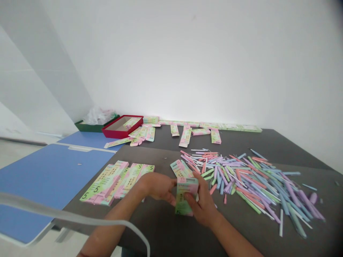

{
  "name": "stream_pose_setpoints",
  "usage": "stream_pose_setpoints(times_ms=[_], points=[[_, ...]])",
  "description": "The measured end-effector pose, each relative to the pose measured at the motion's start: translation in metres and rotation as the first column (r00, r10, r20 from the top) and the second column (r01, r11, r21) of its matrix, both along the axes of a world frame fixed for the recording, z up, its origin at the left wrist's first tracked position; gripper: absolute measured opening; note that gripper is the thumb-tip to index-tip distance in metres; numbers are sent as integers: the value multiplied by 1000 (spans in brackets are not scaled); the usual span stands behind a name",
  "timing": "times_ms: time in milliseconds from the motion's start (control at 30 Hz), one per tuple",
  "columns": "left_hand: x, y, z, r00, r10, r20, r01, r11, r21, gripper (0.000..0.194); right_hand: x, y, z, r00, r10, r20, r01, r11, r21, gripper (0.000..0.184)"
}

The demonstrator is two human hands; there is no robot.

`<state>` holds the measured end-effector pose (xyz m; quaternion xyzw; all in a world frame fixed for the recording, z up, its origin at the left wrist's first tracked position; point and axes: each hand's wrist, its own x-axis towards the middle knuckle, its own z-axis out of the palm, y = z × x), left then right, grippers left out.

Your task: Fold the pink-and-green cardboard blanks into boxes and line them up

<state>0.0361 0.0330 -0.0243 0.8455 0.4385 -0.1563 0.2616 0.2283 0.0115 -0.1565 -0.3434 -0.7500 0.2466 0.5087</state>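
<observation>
The right hand (203,205) gripped a carton (183,188), the left hand (158,188) unclear in hold, while the red tray (118,134) contained similar packaging (131,122), the green tray (88,127) plastic (99,116).

A slim carton (184,186), pink near its top and green lower down, with dark print, shows its broad face, the right hand (204,204) gripping one side, the left hand (161,186) at the other.
</observation>
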Motion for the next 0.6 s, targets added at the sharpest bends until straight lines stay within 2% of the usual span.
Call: stream_pose_setpoints(times_ms=[100, 200, 233, 333, 433, 533, 600], points=[[-15, -12, 12, 992, -1, -127, -8, 998, -64, 80, -6, 10, 12, 977, -97, -190, 55, 975, -215, 55], [-34, -30, 18, 982, 68, -174, -89, 990, -112, 83, -21, 25, 25, 980, -82, -184, 14, 939, -343, 50], [-41, -36, 19, 982, 88, -167, -107, 988, -108, 82, -28, 31, 28, 991, -62, -121, 13, 930, -369, 48], [-57, -53, 22, 978, 150, -144, -163, 983, -81, 77, -58, 44, 36, 984, -95, 151, 146, 914, -378, 52], [-67, -67, 25, 974, 188, -128, -200, 976, -84, 77, -86, 44, 38, 953, -117, 280, 210, 920, -331, 63], [-78, -77, 22, 969, 214, -123, -222, 973, -59, 74, -101, 30, 31, 790, -77, 608, 222, 961, -166, 57], [-87, -81, 16, 970, 221, -101, -227, 972, -56, 72, -104, 17, 23, 700, -44, 712, 191, 973, -128, 46]])
